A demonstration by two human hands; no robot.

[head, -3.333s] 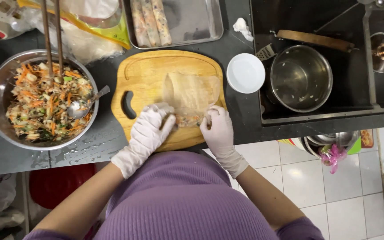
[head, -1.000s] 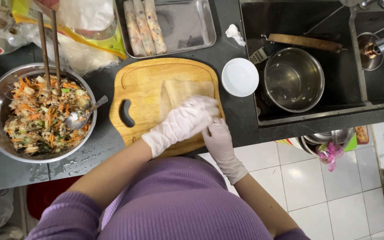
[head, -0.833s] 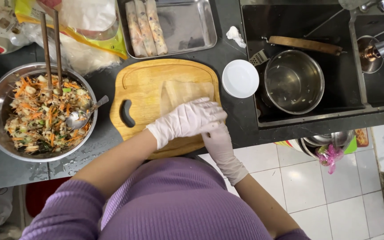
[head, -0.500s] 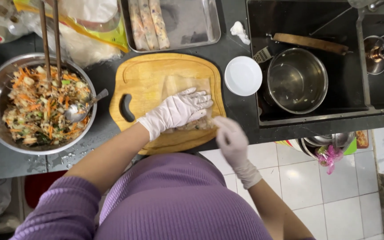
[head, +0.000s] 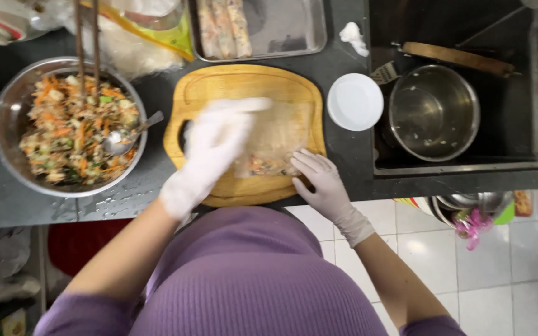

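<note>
At frame centre, the blurred left hand (head: 210,149), seemingly flat and open, sweeps the wrapper (head: 278,134); right hand (head: 319,177), fingers spread, pins the filling (head: 266,167). Hard pressing could tear it.

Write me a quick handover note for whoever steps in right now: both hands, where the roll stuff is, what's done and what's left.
Left hand: gloved, blurred, over the left part of the wrapper on the wooden cutting board; grip unclear.
Right hand: gloved, open, fingertips on the wrapper's near right corner.
Filling sits along the wrapper's near edge, not yet rolled.
Bowl of shredded filling with spoon is left of the board; chopsticks rest on it.
Done: finished rolls lie in the metal tray behind the board.
Left: folding and rolling this wrapper, then moving it to the tray.
</note>
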